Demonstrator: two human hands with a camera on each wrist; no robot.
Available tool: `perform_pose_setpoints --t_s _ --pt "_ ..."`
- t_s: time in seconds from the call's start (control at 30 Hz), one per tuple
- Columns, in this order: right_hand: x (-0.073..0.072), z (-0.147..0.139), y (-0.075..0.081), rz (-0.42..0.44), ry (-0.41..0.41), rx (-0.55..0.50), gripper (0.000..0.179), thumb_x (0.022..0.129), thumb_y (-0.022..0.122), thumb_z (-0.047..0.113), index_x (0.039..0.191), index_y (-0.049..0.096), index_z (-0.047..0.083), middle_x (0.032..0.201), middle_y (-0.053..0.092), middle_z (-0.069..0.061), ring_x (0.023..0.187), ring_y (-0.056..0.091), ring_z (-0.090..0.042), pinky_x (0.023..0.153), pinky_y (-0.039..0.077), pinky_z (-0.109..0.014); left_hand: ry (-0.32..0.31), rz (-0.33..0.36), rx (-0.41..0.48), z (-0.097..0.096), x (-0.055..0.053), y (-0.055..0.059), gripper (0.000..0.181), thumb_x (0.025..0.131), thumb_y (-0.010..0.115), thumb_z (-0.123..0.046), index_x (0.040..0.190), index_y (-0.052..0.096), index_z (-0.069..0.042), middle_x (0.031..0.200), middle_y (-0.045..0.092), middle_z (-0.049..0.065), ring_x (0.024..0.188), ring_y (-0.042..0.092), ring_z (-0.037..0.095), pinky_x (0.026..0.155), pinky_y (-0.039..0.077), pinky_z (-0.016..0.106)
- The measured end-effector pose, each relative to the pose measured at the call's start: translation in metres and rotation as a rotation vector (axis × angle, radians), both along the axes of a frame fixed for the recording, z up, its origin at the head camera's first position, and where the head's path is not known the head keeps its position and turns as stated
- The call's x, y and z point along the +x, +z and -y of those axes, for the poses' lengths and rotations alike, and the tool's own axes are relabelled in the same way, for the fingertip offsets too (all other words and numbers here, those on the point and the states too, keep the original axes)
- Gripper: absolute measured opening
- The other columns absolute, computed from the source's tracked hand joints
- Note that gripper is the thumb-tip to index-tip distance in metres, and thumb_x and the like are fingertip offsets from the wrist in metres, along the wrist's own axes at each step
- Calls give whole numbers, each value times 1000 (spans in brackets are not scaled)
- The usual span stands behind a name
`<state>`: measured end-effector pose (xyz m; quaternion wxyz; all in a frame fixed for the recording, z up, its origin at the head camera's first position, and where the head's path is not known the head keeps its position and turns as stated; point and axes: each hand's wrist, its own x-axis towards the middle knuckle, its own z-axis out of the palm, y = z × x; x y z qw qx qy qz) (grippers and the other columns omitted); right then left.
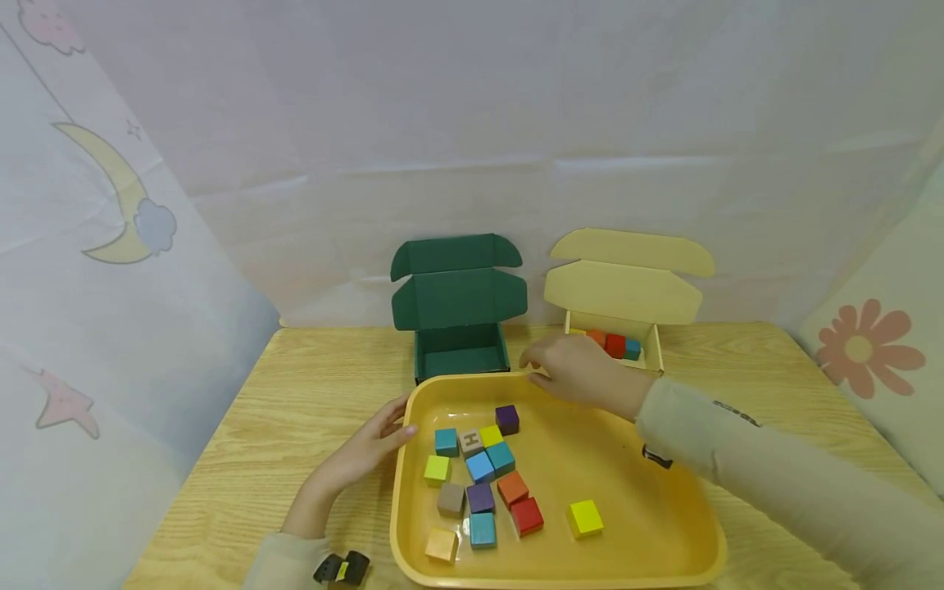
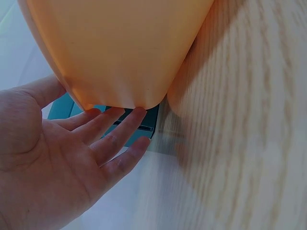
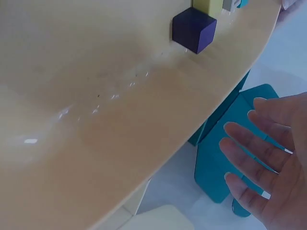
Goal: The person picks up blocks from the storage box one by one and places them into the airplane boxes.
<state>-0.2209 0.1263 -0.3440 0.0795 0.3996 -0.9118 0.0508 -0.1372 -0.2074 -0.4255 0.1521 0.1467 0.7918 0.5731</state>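
A yellow tray [image 1: 649, 524] holds several coloured cubes, mostly in its left half. My left hand [image 1: 365, 449] is at the tray's left side, its thumb at the rim. In the left wrist view, this hand's fingers [image 2: 112, 146] are spread, some tips against the outer wall. My right hand [image 1: 578, 373] hovers by the tray's far rim, holding nothing. Loosely extended fingers [image 3: 252, 155] show in the right wrist view. A purple cube [image 1: 507, 419] lies inside near the far rim; a yellow cube [image 1: 585, 519] sits apart on the right.
A green box [image 1: 459, 299] stands with its lid up behind the tray. To its right, a cream box [image 1: 623, 292], also open, contains several coloured blocks [image 1: 615, 346]. Both boxes and the tray rest on a wooden table [image 1: 324, 369] before a pale cloth backdrop.
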Motion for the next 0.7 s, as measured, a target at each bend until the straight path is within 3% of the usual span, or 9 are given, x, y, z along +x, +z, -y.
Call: perform_pose_setpoints --t_s 0.4,0.7 --pt "9 18 -13 93 65 27 21 88 76 20 107 75 9 101 74 -3 90 69 -21 79 57 -36 1 -4 -1 0 0 1 64 105 51 -27 156 19 -3 157 27 25 139 32 46 110 33 57" --pt "13 24 -22 137 63 80 25 88 77 25 108 74 10 103 73 -3 93 68 -22 83 56 -40 -7 -11 6 1 -1 0 63 106 50 -26 156 20 -2 156 27 26 140 30 47 111 32 57"
